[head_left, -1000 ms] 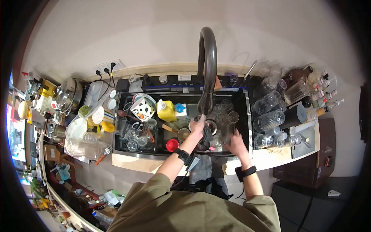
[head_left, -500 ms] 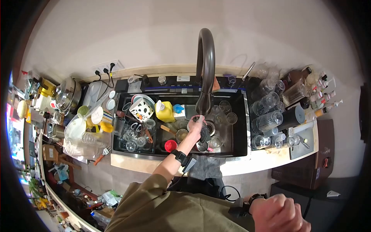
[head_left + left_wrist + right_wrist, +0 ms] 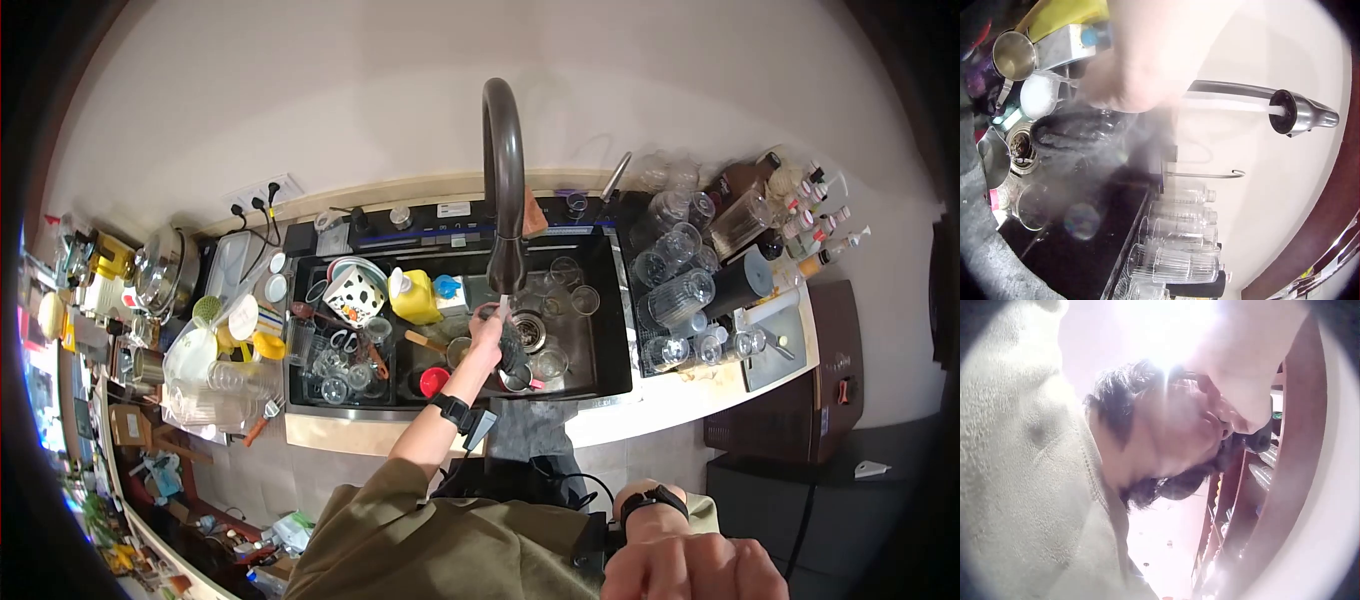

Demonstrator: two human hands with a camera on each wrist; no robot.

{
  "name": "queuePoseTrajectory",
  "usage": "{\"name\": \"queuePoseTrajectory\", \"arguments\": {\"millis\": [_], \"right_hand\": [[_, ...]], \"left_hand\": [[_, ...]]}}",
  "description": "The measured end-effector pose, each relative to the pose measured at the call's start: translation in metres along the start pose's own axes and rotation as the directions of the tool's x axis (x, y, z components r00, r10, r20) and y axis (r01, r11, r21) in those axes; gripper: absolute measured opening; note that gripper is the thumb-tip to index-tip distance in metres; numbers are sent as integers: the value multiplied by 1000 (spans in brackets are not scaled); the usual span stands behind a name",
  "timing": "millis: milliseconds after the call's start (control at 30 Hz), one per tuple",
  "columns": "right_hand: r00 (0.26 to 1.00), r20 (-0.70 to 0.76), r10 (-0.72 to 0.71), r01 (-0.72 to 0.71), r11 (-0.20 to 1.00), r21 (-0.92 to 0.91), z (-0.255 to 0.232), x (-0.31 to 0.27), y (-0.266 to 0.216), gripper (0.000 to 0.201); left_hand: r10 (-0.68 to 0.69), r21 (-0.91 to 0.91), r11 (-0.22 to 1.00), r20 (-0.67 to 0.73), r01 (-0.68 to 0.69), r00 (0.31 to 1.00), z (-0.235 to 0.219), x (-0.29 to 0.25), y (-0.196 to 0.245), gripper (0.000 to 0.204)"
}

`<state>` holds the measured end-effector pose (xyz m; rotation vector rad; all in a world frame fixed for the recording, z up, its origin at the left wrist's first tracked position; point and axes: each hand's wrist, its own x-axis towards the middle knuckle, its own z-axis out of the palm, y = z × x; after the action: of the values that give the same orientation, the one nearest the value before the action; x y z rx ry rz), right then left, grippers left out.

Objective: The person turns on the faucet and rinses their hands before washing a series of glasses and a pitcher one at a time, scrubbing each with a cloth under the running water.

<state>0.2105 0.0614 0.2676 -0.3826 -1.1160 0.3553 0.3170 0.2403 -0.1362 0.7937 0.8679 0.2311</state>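
Note:
In the sink [image 3: 612,350], my left hand [image 3: 487,335] grips a dark grey, cloth-like thing [image 3: 513,350] under the faucet [image 3: 507,190]. Water runs from the spout onto hand and cloth. The left wrist view shows the cloth [image 3: 1054,134] as a wet, fuzzy-edged fold hanging from the fingers, partly blurred by spray. Just below it sits a metal cup [image 3: 516,378], near the drain [image 3: 528,332]. My right hand [image 3: 695,572] is raised close to the head camera, fingers curled, nothing visible in it. In the right wrist view it is up by the face.
Several clear glasses [image 3: 585,299] stand in the sink's right part. A red cup [image 3: 433,381], a yellow bottle [image 3: 413,300] and a cow-spotted container [image 3: 357,296] are to the left. Glass jars [image 3: 682,295] crowd the right rack; dishes and a glass lid [image 3: 165,270] fill the left counter.
My right hand has left the sink and come up close to the head camera. The left hand keeps hold of the cloth under the water. The head view has shifted slightly.

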Motion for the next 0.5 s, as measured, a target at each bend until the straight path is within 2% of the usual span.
{"name": "queuePoseTrajectory", "arguments": {"millis": [133,200,300,400,500], "right_hand": [[997,79,-18,22,999,-48,-8,12,2,6],[999,35,15,-13,998,-67,-2,8,-2,6],[998,-31,58,-61,993,-100,8,1,-9,9],[996,-56,74,-74,997,5,7,3,-7,11],[1000,15,8,-9,999,44,-3,3,1,10]], "left_hand": [[-19,10,1000,10,18,1000,1,-2,1,18],[-35,28,999,-6,36,999,3,-5,5,18],[-27,-50,998,20,28,999,8,-13,8,18],[58,50,997,70,-62,996,6,-10,5,19],[58,56,997,36,-60,998,12,-15,7,20]]}}
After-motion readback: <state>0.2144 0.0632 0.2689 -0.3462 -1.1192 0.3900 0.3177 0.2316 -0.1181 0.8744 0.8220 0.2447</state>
